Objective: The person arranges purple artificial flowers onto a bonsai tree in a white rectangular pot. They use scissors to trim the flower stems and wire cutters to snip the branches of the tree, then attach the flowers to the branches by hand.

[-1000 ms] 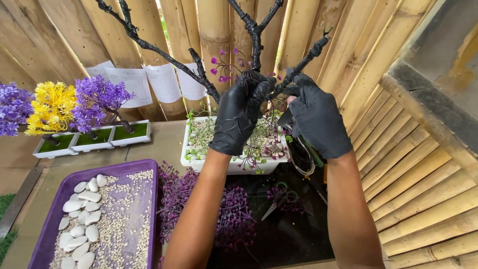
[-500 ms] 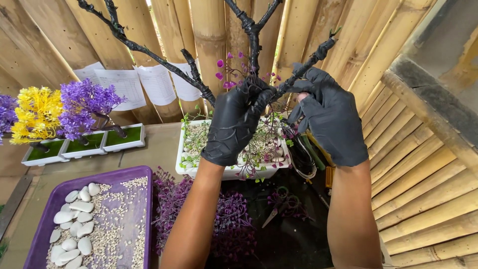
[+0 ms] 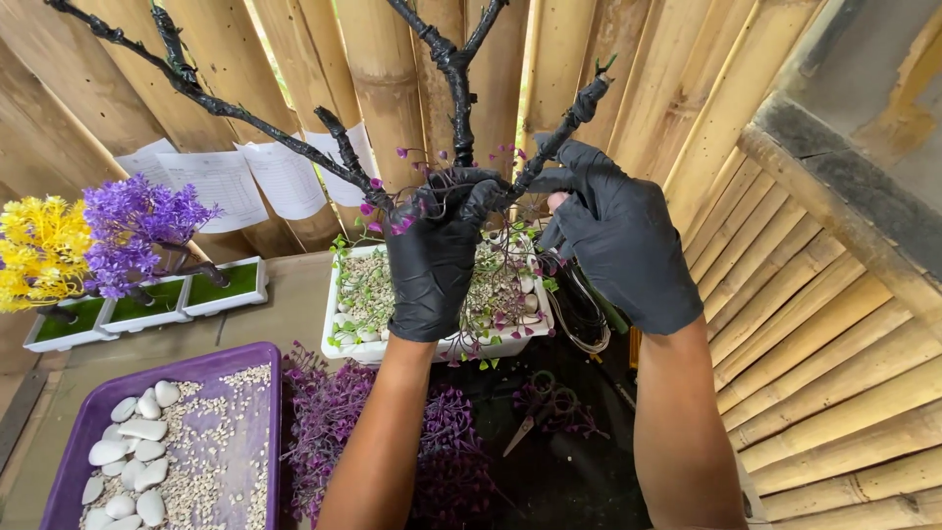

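Both gloved hands are held up. The left hand [image 3: 435, 257] is closed around the black tree trunk [image 3: 457, 93], and the right hand [image 3: 620, 241] is pinched on one branch [image 3: 569, 123] beside it. One white pot [image 3: 439, 345] is seen below them, one purple tray [image 3: 221, 371] lower left.

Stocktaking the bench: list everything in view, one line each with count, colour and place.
Bare tree: one, black, centre, in hand.
Planter: one, white, under the tree, gravel inside.
Tray: one, purple, lower left, holding white stones and gravel.
Flower pots: three, white; yellow and purple blooms, left.
Loose sprigs: heap, purple, front.
Scissors: one, dark, right of sprigs.
Papers: three, white, on bamboo wall.
Left hand: black glove, on trunk.
Right hand: black glove, on branch.
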